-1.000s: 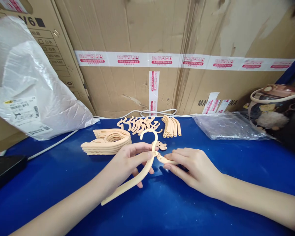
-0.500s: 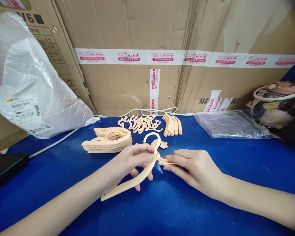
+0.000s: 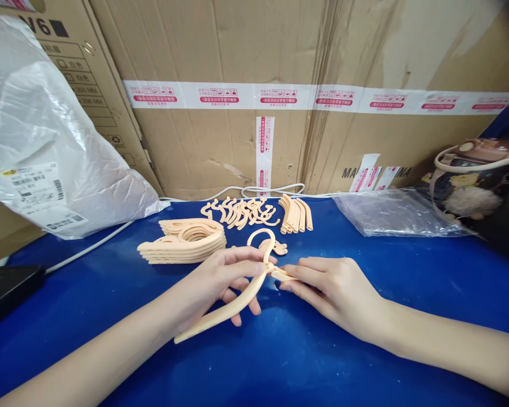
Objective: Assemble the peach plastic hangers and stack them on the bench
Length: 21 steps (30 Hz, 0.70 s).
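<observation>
My left hand (image 3: pixel 224 282) is closed on a beige plastic hanger (image 3: pixel 233 302), made up of a curved arm and a round hook that rises from its joint. My right hand (image 3: pixel 333 285) pinches a second beige hanger arm (image 3: pixel 282 274) whose end meets that joint; the fingers cover most of this piece. Whether the two pieces are locked together I cannot tell. Just behind the hook lies a small beige piece with rounded lobes (image 3: pixel 281 248), partly hidden.
On the blue table (image 3: pixel 254 362), stacked beige hanger pieces (image 3: pixel 182 246) lie left, with loose hooks (image 3: pixel 241 212) and curved arms (image 3: pixel 295 213) behind. A white parcel bag (image 3: pixel 68 141), black device (image 3: pixel 11 294), clear plastic bag (image 3: pixel 398 215) and dark bag (image 3: pixel 470 186) flank them. A cardboard box (image 3: pixel 220 147) stands behind.
The right-hand arm piece sits slightly closer to the joint and its angle has shifted a little. Both hands keep their grip. The whole view has moved slightly.
</observation>
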### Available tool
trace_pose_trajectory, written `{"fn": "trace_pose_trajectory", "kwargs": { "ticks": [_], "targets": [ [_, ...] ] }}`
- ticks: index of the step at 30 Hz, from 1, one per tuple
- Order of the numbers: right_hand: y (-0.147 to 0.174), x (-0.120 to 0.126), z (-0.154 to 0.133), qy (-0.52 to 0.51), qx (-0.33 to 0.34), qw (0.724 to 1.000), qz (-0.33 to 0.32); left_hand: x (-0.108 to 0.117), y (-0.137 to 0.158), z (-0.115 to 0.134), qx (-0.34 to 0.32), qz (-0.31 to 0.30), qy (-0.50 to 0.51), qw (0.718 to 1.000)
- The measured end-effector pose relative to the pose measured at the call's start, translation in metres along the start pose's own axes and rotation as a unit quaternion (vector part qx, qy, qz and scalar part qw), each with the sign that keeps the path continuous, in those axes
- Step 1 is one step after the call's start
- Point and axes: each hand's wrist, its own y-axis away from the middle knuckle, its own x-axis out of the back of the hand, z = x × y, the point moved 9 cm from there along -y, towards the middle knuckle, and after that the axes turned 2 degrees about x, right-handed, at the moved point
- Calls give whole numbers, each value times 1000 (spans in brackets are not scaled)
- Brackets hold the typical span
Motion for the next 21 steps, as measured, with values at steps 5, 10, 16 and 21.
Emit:
{"fn": "trace_pose_trajectory", "kwargs": {
  "ticks": [5, 10, 16, 21],
  "targets": [
    [0, 3, -2, 22, 13, 999, 19, -2, 0, -1, -1, -11, -11, 1000],
    [1, 2, -1, 9, 10, 1000, 25, -2, 0, 2, -13, -9, -36, 999],
    [2, 0, -7, 13, 31, 999, 18, -2, 2, 5, -29, -4, -63, 998],
    [3, -4, -11, 40, 51, 998, 2, -3, 3, 8, -46, 0, -83, 996]
  ]
}}
